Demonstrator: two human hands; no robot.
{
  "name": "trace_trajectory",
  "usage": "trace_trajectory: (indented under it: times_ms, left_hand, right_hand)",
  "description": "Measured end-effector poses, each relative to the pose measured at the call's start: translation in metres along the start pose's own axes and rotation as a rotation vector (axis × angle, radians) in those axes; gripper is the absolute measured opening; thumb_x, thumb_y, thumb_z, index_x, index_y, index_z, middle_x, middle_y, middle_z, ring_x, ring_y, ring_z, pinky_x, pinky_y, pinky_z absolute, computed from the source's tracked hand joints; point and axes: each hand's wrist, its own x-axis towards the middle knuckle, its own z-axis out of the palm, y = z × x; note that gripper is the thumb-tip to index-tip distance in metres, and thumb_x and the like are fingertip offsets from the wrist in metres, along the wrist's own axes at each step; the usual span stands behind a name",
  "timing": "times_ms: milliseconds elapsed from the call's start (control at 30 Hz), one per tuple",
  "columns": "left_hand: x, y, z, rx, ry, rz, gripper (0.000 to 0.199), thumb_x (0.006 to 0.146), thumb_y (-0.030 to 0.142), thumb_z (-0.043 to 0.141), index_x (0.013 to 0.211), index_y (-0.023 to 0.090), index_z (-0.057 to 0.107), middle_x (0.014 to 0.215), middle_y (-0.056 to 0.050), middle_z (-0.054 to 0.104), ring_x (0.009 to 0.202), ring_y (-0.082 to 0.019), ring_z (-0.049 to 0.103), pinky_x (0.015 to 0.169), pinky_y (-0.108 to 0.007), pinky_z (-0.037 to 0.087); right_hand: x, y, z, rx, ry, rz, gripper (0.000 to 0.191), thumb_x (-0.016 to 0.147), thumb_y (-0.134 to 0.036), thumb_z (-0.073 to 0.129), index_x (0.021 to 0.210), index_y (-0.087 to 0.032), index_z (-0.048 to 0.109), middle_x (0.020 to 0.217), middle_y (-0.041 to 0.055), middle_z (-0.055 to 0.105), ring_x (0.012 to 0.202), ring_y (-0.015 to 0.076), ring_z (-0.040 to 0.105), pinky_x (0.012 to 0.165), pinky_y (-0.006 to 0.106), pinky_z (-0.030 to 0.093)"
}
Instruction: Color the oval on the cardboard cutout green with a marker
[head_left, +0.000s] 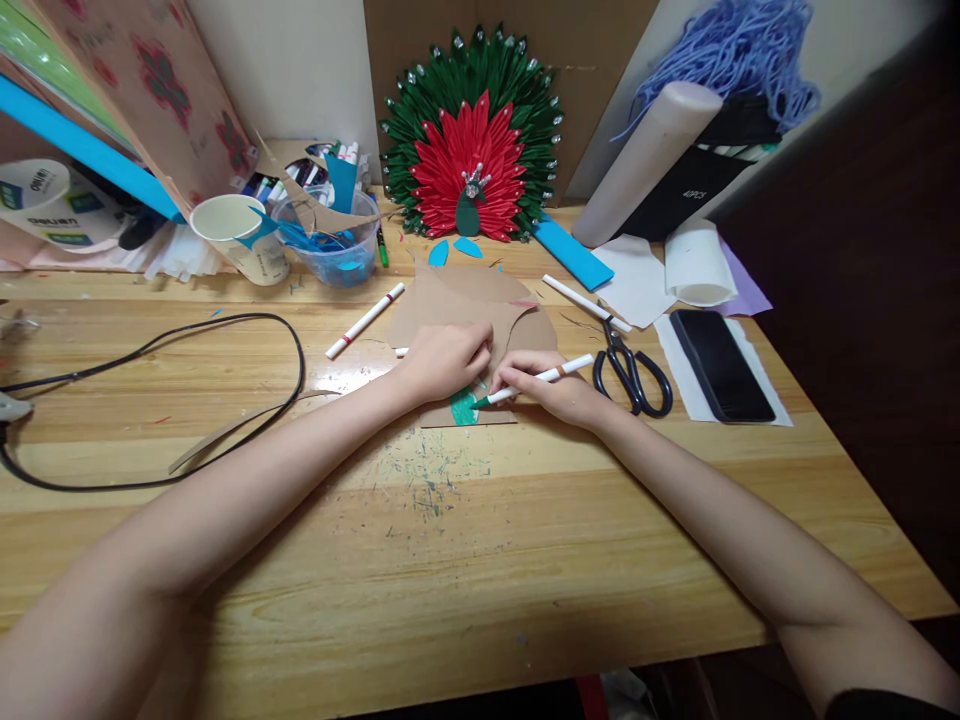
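matt brown cardboard; smooth wood table.

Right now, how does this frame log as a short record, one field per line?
Left hand: curled left hand, resting on brown cardboard
Right hand: right hand, holding white green-tipped marker
Marker tip: at green coloured patch
Right side: black-handled scissors, black phone
Behind: green-and-red peacock decoration
Back left: clear plastic tub with blue pieces
Surface: light wooden table
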Motion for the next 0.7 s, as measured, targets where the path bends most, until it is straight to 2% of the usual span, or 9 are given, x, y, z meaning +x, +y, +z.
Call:
trace_trajectory:
  times_ms: [367, 700]
  left_hand:
    - [0.0002, 0.0004, -0.0004, -0.005, -0.007, -0.012, 0.028, 0.091, 0.032, 0.033, 0.089, 0.018, 0.057, 0.082, -0.006, 0.068, 0.073, -0.017, 0.061, 0.057, -0.027, 0.029]
    - [0.0007, -0.0007, 0.0008, 0.017, 0.001, 0.001, 0.03, 0.091, 0.034, 0.031, 0.09, 0.019, 0.057, 0.082, -0.006, 0.068, 0.071, -0.018, 0.06, 0.056, -0.028, 0.028]
  right_hand:
    - [-0.0003, -0.0001, -0.0009, -0.079, -0.013, -0.029, 0.029, 0.091, -0.039, 0.049, 0.079, -0.017, 0.063, 0.076, 0.0031, 0.064, 0.071, 0.014, 0.056, 0.064, 0.027, 0.042]
    - [-0.0001, 0.0017, -0.0008, -0.062, -0.019, -0.019, 0.028, 0.091, -0.038, 0.049, 0.079, -0.017, 0.063, 0.079, 0.0033, 0.065, 0.074, 0.0145, 0.057, 0.066, 0.027, 0.043]
